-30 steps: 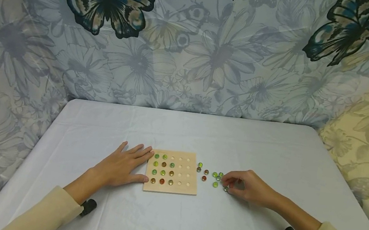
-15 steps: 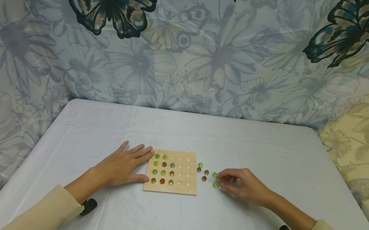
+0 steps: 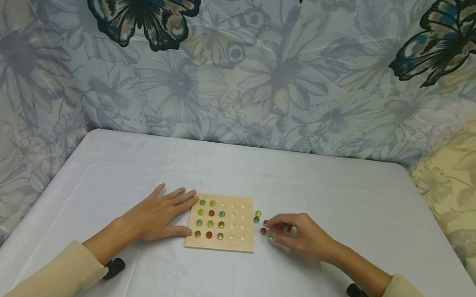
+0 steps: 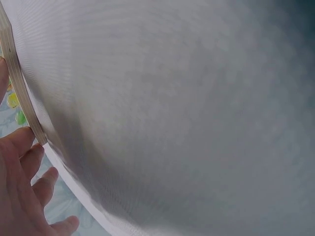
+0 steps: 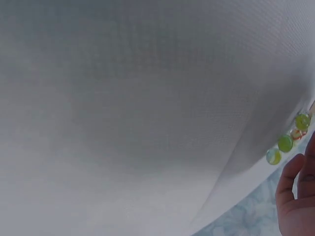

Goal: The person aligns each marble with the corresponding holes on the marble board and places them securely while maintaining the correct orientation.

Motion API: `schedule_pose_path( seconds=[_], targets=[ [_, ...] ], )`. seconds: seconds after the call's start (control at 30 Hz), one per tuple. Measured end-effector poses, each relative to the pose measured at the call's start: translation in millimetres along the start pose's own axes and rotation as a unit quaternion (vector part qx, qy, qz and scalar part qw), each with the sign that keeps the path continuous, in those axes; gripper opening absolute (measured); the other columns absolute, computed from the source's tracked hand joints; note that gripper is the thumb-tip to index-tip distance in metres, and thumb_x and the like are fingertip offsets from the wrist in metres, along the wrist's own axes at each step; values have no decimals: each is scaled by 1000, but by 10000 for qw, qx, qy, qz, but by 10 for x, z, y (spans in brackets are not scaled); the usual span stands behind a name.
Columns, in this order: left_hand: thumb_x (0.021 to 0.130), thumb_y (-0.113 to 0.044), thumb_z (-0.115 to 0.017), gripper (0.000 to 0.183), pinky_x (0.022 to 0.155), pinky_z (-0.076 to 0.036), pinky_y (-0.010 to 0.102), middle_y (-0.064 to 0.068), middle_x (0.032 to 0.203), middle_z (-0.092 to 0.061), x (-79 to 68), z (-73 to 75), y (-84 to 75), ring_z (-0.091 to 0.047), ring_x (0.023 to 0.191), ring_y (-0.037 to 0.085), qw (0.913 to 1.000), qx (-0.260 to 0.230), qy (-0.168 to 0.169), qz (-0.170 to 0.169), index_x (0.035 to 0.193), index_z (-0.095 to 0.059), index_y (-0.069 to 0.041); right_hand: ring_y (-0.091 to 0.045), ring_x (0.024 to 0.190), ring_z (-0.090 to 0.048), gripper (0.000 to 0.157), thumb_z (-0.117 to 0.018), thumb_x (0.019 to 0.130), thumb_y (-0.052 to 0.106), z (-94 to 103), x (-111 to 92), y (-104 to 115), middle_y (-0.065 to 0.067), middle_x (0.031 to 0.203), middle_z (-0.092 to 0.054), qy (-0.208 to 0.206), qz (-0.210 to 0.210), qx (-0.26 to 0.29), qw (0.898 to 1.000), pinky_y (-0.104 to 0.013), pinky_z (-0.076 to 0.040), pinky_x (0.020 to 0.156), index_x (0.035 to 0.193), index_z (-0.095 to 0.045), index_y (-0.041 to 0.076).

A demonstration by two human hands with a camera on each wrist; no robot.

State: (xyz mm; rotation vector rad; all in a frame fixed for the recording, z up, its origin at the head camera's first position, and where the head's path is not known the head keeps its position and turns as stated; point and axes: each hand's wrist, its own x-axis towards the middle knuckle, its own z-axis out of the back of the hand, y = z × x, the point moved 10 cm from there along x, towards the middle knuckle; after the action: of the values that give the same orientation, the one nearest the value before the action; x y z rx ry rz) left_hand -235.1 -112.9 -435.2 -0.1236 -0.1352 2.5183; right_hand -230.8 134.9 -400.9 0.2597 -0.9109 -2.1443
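Observation:
A light wooden board (image 3: 243,224) with rows of round hollows lies mid-table. Green, amber and reddish glass marbles (image 3: 210,223) sit in its left columns; the right hollows hold none. My left hand (image 3: 161,216) rests at the board's left edge, fingers spread straight, thumb and fingertips touching it. To the board's right, my right hand (image 3: 305,235) curves its thumb and fingers round a few loose marbles (image 3: 271,236) on the cloth, partly hidden by the fingers. In the right wrist view, several green and mixed marbles (image 5: 285,143) lie just beyond the fingers.
More loose marbles (image 3: 257,216) lie against the board's right edge, and a red marble (image 3: 263,231) lies near the fingertips. A white cloth (image 3: 220,286) covers the table. Behind hangs a floral and butterfly fabric (image 3: 284,74). Dark wrist cameras (image 3: 115,269) sit under both sleeves.
My right hand has moved left toward the board, and the loose marbles at its fingertips have shifted left with it. The left hand and the board have stayed in place.

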Motion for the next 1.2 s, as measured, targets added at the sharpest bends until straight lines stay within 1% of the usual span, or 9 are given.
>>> schedule_pose_path(
  seconds=[0.2, 0.3, 0.43, 0.53, 0.8, 1.07, 1.2],
  targets=[
    [83, -73, -37, 82, 108, -10, 57, -6, 151, -22, 4, -11, 0, -21, 138, 20, 10000, 22, 5, 17, 148, -24, -24, -17, 78, -60, 25, -70, 79, -2, 27, 69, 249, -5, 93, -69, -22, -60, 126, 9999, -38, -50, 68, 104, -65, 2],
    [83, -73, -37, 82, 108, -10, 58, -6, 151, -22, 6, -13, -1, -21, 138, 20, 10000, 14, 3, 18, 148, -24, -24, -17, 80, -61, 25, -70, 79, -2, 26, 100, 315, -6, 93, -69, 18, -134, 162, 9998, -39, -50, 70, 103, -65, 2],
    [83, -73, -38, 82, 109, -9, 58, -6, 151, -22, 7, -17, -4, -21, 138, 20, 10000, -19, 0, 6, 148, -24, -24, -11, 82, -60, 25, -71, 81, 5, -58, 124, 149, 0, 94, -68, 34, -85, 172, 9998, -36, -50, 71, 105, -66, 8],
    [83, -72, -38, 82, 109, -9, 58, -6, 151, -22, 8, -18, -6, -21, 138, 20, 10000, -26, -10, -4, 148, -24, -24, -9, 83, -59, 26, -72, 81, 9, -114, 144, 46, 4, 94, -67, 10, 54, 166, 9998, -33, -51, 70, 106, -66, 12],
    [83, -71, -39, 82, 109, -9, 58, -6, 151, -22, 0, -9, -24, -20, 139, 21, 9999, -101, 23, -5, 148, -25, -23, -10, 84, -60, 25, -71, 81, 8, -183, 202, 73, 11, 92, -65, 107, 10, 118, 9999, -32, -50, 72, 105, -66, 13],
    [83, -71, -38, 81, 109, -10, 57, -6, 151, -22, -1, 0, -21, -20, 139, 20, 10000, -30, 3, -1, 148, -25, -23, -6, 84, -59, 25, -71, 80, 8, -283, 250, 97, 7, 93, -65, 185, 83, 193, 9996, -29, -51, 75, 104, -66, 11],
    [83, -71, -39, 82, 108, -10, 58, -5, 151, -23, -4, 1, -25, -20, 139, 20, 10000, -31, 13, -5, 147, -25, -23, -6, 84, -59, 23, -72, 81, 9, -343, 284, 118, 8, 93, -65, 226, 98, 161, 9996, -27, -51, 75, 103, -66, 12]
  ],
)
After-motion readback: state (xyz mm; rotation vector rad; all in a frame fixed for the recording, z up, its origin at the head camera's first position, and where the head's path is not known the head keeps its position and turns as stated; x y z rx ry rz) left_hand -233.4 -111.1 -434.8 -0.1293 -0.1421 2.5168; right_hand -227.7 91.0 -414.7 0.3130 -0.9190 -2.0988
